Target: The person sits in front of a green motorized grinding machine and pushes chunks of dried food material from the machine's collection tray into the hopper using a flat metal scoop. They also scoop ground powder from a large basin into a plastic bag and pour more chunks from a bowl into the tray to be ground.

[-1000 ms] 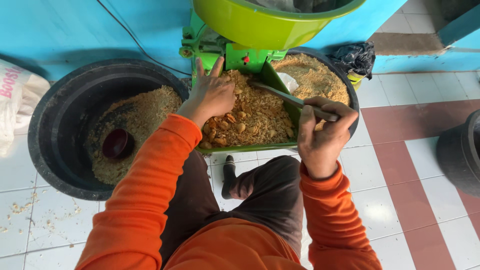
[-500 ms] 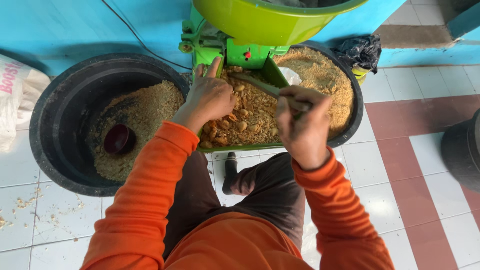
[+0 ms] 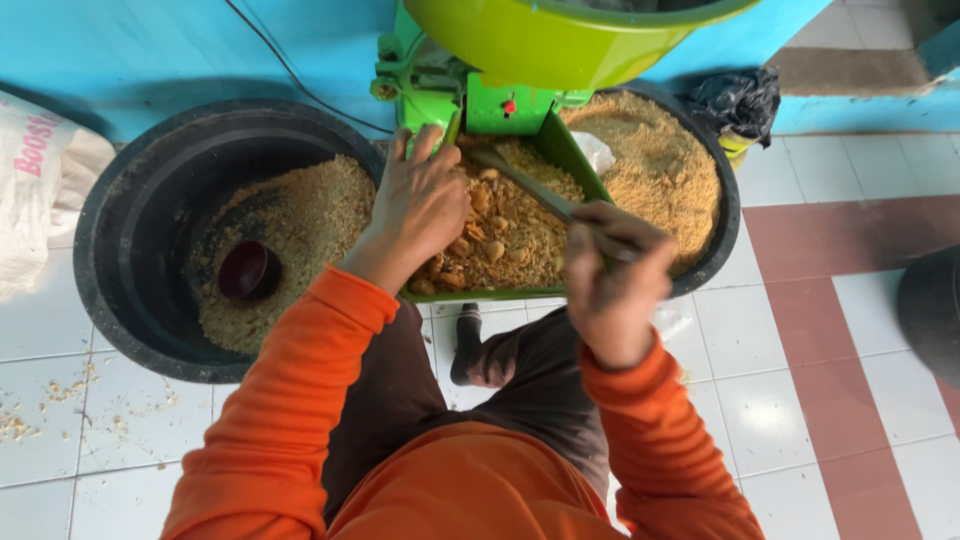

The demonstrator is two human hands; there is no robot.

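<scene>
Two bare hands are busy at a green tray (image 3: 590, 185) that sits under a big lime-green bowl (image 3: 560, 40) on a green machine (image 3: 430, 80). The tray is full of brown, lumpy mash (image 3: 505, 235). It looks crumbly, with bigger pale chunks mixed into the small bits. The left hand (image 3: 420, 205) lies flat on the mash, fingers spread out and open, pressing down on the pile. The right hand (image 3: 615, 275) is closed in a fist around a thin grey stick (image 3: 525, 185). The stick slants up to the left, and its far end pokes into the mash near the machine.

Behind the tray is a black tub (image 3: 725, 215) heaped with fine, sandy yellow-brown meal (image 3: 650, 170). To the left is another big black tub (image 3: 120, 250) with some of the same crumbly stuff and a small dark red cup (image 3: 248, 270) lying in it. Both arms wear orange sleeves (image 3: 300, 400). Small crumbs lie on the white tile floor (image 3: 760, 400).
</scene>
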